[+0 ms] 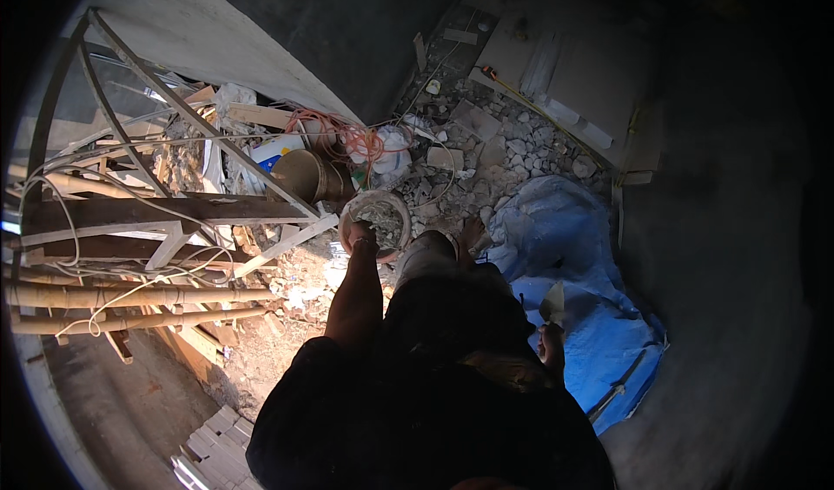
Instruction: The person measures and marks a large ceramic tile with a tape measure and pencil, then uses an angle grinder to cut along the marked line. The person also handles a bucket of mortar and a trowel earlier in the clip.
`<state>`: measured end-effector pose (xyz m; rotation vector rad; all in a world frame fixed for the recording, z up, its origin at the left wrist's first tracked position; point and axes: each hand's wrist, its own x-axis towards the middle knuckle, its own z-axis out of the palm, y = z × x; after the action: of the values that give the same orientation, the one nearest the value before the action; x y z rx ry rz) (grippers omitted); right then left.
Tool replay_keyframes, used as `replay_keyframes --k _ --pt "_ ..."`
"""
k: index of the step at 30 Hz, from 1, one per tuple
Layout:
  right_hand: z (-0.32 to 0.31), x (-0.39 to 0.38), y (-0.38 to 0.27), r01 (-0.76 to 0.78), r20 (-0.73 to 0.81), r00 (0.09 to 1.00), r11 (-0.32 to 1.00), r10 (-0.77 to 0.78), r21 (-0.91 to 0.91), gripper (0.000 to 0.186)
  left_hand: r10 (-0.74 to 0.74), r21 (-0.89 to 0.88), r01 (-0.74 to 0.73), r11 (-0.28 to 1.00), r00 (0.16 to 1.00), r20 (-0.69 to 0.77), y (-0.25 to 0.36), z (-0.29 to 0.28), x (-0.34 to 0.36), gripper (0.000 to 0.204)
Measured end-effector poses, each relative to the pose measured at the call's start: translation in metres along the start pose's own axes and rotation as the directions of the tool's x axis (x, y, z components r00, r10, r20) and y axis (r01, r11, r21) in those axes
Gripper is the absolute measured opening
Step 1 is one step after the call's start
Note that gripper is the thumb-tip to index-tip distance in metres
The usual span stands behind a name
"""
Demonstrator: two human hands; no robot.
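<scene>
My left hand is closed on the near-left rim of a round bucket with a dull reddish rim. Some greyish material lies inside it, too dim to make out. At my right side, over the blue tarp, my right hand is wrapped round the handle of a trowel, its pale pointed blade directed away from me. A bare foot shows beyond my knees, just right of the bucket.
Broken rubble covers the floor ahead. To the left are wooden frames, bamboo poles and loose cable. A brown bucket stands by tangled orange cord. A tape measure extends along boards at far right. Stacked tiles sit lower left.
</scene>
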<state>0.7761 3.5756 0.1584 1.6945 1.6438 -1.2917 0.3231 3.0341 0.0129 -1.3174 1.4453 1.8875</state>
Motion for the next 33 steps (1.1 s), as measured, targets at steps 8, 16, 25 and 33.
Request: replay_keyframes --k 8,16,25,33 --pt "-0.097 0.083 -0.134 -0.062 0.022 0.998 0.998 0.062 -0.032 0.007 -0.188 -0.211 0.107 0.972 0.892 -0.412 0.048 0.057 -0.073 0.023" --pt "-0.082 0.158 -0.352 0.028 -0.049 0.999 0.994 -0.023 0.106 0.011 -0.323 -0.341 0.169 0.925 0.822 -0.469 0.106 0.127 -0.035 0.036" --pt "-0.061 0.201 -0.532 0.149 -0.062 0.985 0.976 -0.160 -0.157 0.018 -0.439 -0.447 0.286 0.848 0.851 -0.289 0.180 0.259 0.037 0.029" --pt "-0.109 0.241 -0.599 -0.131 -0.103 0.983 0.969 0.155 0.208 0.006 -0.347 -0.397 0.274 0.876 0.930 -0.124 0.275 0.410 0.090 0.030"
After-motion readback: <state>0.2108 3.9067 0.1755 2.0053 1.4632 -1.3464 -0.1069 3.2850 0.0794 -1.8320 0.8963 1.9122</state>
